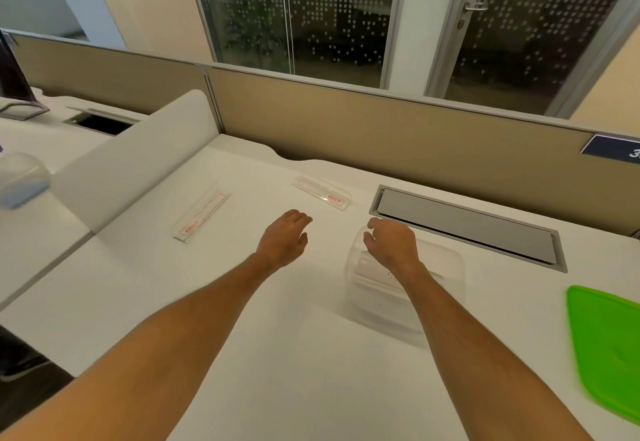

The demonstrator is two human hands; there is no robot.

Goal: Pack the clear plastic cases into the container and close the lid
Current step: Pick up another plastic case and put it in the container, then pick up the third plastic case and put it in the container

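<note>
container [446, 267] – clear, lidless | cases [201, 213] – clear, red labels

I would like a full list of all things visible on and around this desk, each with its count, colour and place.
clear plastic cases: two on the desk, transparent with red labels; one far left, the other far centre.
container: one, clear, open, centre right under the right hand; it seems to hold clear cases, count unclear.
lid: one, green, right edge of desk, apart from the container.
cable hatch: one, grey, closed, behind the container.
desk: one, white.
partition: beige, along the desk's far edge.
side divider: one, white, at left.
left hand: open, hovers near centre.
right hand: open, above the container.
</note>
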